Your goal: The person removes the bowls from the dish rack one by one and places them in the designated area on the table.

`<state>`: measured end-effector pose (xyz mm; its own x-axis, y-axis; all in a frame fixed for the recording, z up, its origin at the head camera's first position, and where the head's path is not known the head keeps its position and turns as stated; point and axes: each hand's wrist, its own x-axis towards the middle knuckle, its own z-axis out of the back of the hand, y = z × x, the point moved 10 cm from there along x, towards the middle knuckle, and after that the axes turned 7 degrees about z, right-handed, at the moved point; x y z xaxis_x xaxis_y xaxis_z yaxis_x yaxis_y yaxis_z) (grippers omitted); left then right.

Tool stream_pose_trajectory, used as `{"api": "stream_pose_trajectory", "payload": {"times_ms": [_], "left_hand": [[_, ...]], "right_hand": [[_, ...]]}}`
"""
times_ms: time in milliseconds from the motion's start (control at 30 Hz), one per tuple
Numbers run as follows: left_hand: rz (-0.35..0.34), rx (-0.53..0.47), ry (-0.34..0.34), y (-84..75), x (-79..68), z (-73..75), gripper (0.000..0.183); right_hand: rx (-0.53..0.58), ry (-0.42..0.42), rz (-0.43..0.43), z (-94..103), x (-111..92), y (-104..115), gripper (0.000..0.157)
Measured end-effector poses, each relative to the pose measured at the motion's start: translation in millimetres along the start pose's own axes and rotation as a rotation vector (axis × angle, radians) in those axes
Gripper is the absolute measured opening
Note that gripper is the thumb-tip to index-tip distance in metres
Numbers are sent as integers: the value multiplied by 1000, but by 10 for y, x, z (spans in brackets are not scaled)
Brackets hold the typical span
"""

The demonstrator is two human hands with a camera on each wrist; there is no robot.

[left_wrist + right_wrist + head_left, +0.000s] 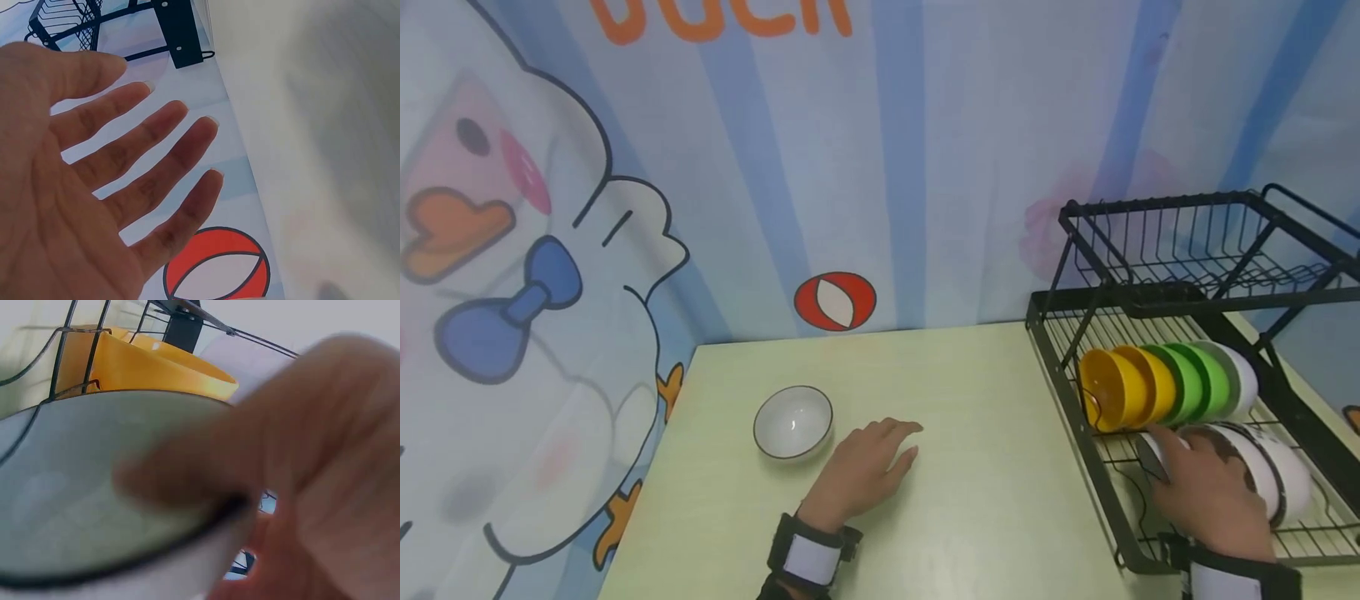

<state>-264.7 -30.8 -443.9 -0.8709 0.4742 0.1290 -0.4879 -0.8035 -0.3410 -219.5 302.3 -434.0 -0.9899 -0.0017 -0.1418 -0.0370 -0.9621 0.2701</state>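
Over the table, my left hand (868, 468) is held with its fingers spread and nothing in it. Just left of it stands a white bowl (793, 423) with a dark rim, upright on the table. At the dish rack my right hand (1213, 492) grips the front one of the white bowls, which stand on their sides. The right wrist view shows the thumb inside this dark-rimmed white bowl (75, 487), with the other fingers on its outer side, partly hidden. Behind that hand, yellow bowls (1116, 392) and green bowls (1206, 379) stand in a row.
The black two-tier dish rack (1078, 467) takes up the right side of the table (970, 492). Its upper basket (1210, 250) overhangs the back of the lower tier. A printed cloth (940, 167) hangs along the table's back edge.
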Motion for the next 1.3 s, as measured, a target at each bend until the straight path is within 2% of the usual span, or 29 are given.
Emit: {"api": "stream_pose_trajectory", "payload": {"times_ms": [133, 300, 533, 700, 800, 900, 1133, 1300], "left_hand": [[-3, -22, 16, -44, 2, -67, 35], [-5, -44, 38, -93, -21, -137, 35], [-19, -50, 19, -124, -60, -133, 34], [-39, -108, 22, -176, -66, -128, 35], [-53, -131, 27, -214, -70, -124, 35], [-58, -144, 29, -241, -73, -99, 35], [-75, -172, 70, -282, -80, -32, 35], [-94, -186, 42, -303, -42, 62, 36]], "right_hand": [[-33, -69, 20, 100, 8, 4, 74], [-36, -145, 12, 176, -11, 5, 69], [7, -204, -89, 257, -50, -45, 55], [-49, -252, -169, 305, -62, -92, 52], [-92, -254, -183, 307, -68, -108, 52], [-133, -276, -155, 316, -85, -82, 49], [-160, -321, -20, 307, -120, 66, 39], [-152, -341, 56, 389, -75, 168, 36]]}}
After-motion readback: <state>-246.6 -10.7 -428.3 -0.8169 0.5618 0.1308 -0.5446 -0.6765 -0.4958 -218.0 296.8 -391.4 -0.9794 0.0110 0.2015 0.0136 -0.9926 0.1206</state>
